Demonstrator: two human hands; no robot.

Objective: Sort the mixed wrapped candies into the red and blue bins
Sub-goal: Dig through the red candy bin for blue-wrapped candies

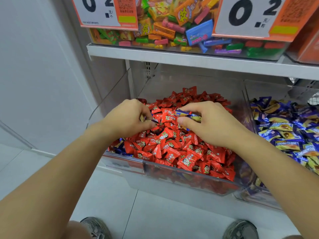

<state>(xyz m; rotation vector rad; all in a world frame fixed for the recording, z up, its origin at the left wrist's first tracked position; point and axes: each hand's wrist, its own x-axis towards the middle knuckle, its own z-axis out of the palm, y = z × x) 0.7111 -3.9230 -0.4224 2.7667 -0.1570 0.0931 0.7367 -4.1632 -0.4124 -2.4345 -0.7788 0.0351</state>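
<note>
Head view: right hand (209, 124) pinched blue candies (185, 114) above the red bin (181, 171); left hand (128, 118) gripped, seemingly, another blue wrapper (151, 120); best lifted clear, then carried to the blue bin (249, 107) without snagging red candies (174, 149).

Upper left of the frame, a plain pale wall (34, 66) runs down to a light skirting board (43, 152), and below it a floor of large pale tiles (155, 213) with thin grout lines fills the bottom of the picture. Centre frame stands a white metal shelving unit (107, 80), its shelf board (172, 57) crossing the upper half, with a slotted upright (148, 69) showing behind. Along the top, clear tubs of assorted bright sweets (164, 28) sit on that shelf, fronted by two orange-edged price cards (250, 16) with big black numerals. The light is even and soft.
</note>
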